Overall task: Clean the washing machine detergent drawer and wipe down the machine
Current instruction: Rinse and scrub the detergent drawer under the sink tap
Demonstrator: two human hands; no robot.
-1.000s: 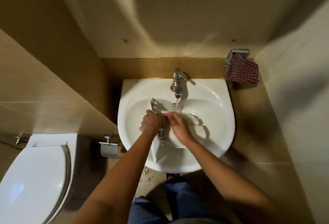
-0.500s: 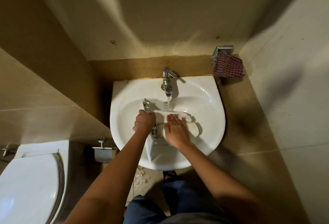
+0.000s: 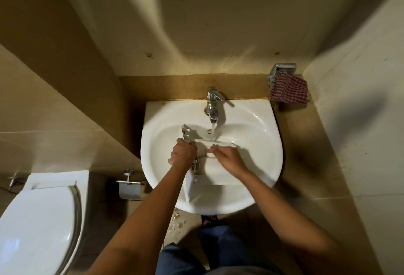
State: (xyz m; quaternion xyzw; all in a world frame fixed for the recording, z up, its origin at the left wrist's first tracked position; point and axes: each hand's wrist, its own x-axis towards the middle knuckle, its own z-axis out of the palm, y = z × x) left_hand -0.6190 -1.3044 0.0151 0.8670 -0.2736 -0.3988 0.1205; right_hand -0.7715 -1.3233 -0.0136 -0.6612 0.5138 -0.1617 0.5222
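- The right hand (image 3: 229,158) lies flat on the detergent drawer (image 3: 215,174), fingers straight and together, their tips pointing to about 10 o'clock. A second ago those fingers were bunched up against the other hand. They have since spread flat, which I read as a rubbing stroke across the plastic.
- The left hand (image 3: 182,154) is clamped on the drawer's side wall at 9 o'clock, fingers curled over its edge. Its hold has not shifted, so it is steadying the drawer for the scrub.
- The drawer sits in the basin of the washbasin (image 3: 271,143), running from 6 o'clock towards 12. Its near end is propped up at the front rim and its far end lies under the water.
- The stream (image 3: 212,129) falls at 12 o'clock onto the drawer's far end, just beyond the right fingertips. Rinsing looks well under way, though I cannot tell whether any residue remains.
- The tap (image 3: 213,108) stands at 12 o'clock on the back rim, running.
- A red checked cloth (image 3: 288,89) hangs from a wall fitting at 2 o'clock, well apart from both hands. It is untouched and probably meant for wiping the machine, which is a step not yet begun.
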